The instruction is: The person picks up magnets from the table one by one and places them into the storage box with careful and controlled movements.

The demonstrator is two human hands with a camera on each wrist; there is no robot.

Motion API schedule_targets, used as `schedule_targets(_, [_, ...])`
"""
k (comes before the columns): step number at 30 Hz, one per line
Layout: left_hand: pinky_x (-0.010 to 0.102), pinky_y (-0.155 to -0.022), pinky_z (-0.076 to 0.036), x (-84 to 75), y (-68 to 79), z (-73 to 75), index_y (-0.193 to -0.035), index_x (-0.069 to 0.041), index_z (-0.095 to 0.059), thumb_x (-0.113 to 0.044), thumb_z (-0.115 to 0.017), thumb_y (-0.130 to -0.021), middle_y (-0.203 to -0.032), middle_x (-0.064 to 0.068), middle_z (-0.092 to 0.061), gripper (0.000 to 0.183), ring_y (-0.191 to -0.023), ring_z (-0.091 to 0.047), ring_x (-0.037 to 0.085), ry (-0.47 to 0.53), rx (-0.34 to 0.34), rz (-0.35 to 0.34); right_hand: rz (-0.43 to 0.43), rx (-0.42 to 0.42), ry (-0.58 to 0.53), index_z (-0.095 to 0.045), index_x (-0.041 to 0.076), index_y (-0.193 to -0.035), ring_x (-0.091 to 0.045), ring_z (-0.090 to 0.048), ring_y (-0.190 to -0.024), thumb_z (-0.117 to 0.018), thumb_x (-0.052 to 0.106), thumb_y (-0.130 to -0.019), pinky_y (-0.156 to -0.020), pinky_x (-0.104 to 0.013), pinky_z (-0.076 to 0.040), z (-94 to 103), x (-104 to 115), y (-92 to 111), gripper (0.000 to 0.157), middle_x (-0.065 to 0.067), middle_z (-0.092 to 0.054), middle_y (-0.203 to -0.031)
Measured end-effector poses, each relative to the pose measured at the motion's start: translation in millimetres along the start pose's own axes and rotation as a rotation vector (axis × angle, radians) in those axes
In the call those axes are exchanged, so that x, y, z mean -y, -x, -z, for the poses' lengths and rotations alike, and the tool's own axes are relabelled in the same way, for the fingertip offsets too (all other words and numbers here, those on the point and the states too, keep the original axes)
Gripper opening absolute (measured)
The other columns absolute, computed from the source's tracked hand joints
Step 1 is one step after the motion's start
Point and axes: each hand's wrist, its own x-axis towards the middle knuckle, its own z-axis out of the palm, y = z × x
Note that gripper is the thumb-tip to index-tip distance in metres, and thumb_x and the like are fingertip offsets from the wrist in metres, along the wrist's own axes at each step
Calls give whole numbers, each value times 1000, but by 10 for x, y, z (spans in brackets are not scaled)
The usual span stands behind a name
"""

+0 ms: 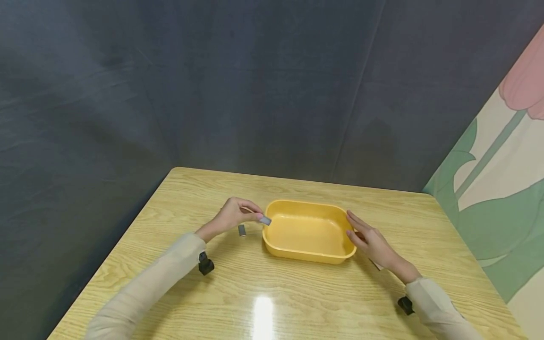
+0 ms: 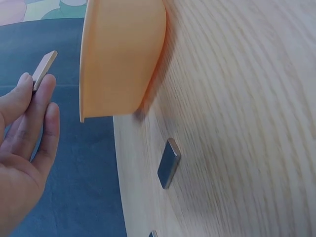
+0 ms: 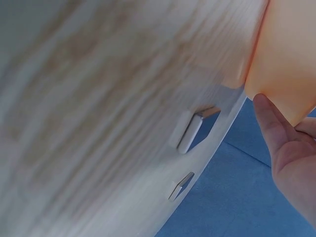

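Between left fingers (image 2: pixel 43 93), flat grey slab (image 2: pixel 44 67).

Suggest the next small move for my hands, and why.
Perhaps ease the left hand slightly right, bringing the small grey block farther over the yellow tray: that hand pinches it near the left rim, and the right hand touches the opposite end.

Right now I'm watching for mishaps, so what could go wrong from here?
The left-hand grip pinches a small grey block by one end near the yellow basin, so it might slip and land outside. The right-hand grip touches the basin's side; a push could slide it. A dark block lies on the table beside the basin and might get knocked.
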Motion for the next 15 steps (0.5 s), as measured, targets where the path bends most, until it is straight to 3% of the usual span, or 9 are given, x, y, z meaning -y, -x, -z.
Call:
schedule_targets(4, [37,-81,-57,-35,-18,-37,-102,-2,-77,-17,-76,-89,-100,10,-74,20,-90,-70,41,6,9,6,-8,3,1,-36,-16,-144,-40,-65,-104,-55,5,-101,-77,-38,-57,2,11,-3,51,-31,-28,-153])
schedule_targets(11, [50,-81,-56,-52,-45,-132,-101,-1,-78,-15,-77,-88,-103,12,-74,19,-88,-71,39,-21,-9,51,-8,5,3,-37,-16,-144,-36,-67,-100,-56,5,-101,-76,-33,-57,-11,3,4,51,-30,-29,-153])
schedule_targets(15, [52,-81,-55,-28,-51,-155,-102,0,-77,-14,-75,-89,-103,12,-73,19,-88,-71,38,-22,12,57,-7,5,1,-36,-16,-144,-35,-67,-100,-55,6,-102,-76,-32,-57,-11,1,5,51,-30,-29,-153])
